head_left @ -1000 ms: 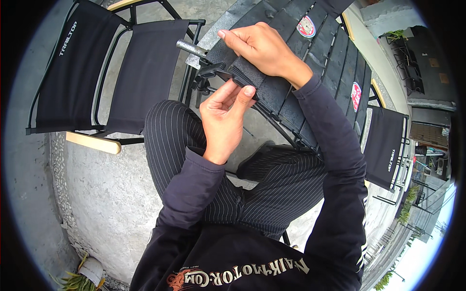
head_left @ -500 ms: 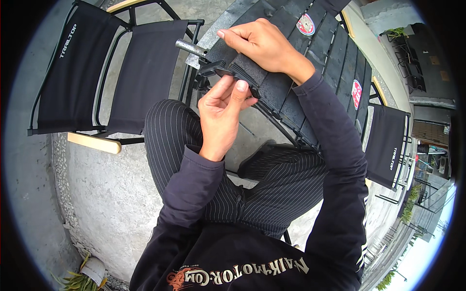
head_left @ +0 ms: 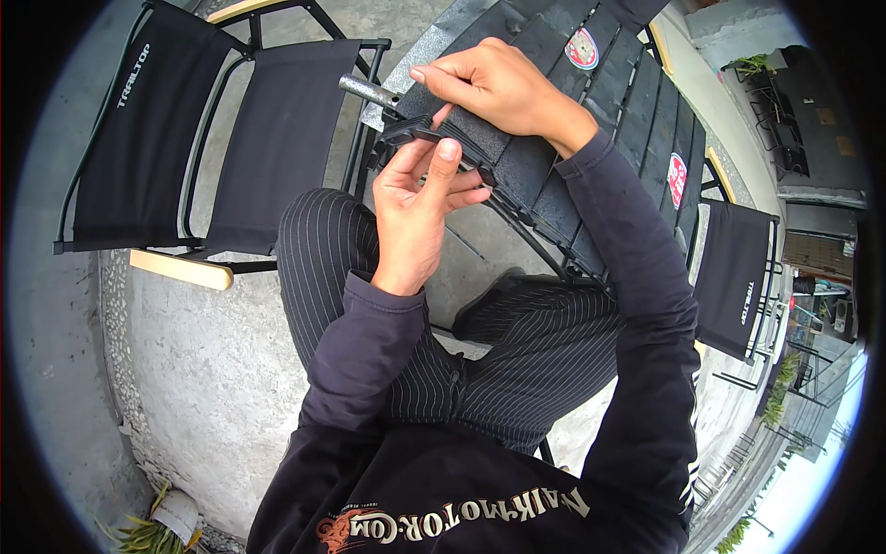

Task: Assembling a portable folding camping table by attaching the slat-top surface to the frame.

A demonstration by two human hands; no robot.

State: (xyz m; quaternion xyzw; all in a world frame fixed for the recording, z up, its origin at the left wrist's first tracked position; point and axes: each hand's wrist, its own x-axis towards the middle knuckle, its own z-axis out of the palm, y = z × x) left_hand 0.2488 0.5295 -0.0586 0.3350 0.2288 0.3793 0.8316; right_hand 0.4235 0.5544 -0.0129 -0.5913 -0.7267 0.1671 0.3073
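Note:
A black layered piece (head_left: 471,138) with several thin flaps lies along the near corner of the black slatted table (head_left: 554,120). My left hand (head_left: 411,217) is closed around its near edge, thumb in front and fingertips partly hidden behind it. Above the piece is my right hand (head_left: 503,92), resting with curled fingers. Its thumb points left, and whatever its fingers hold is hidden from view. A grey metal tube (head_left: 367,90) with a hole near its end sticks out left of the piece, below my right thumb.
A black folding chair with a wooden armrest (head_left: 180,269) stands at left. Another black chair (head_left: 736,277) is at right. Two round stickers (head_left: 581,48) mark the table slats. A potted plant (head_left: 175,519) sits at lower left on the concrete floor (head_left: 203,369).
My left fingers have spread slightly and shifted up around the black piece, with one fingertip now showing above it. My right hand has hardly moved.

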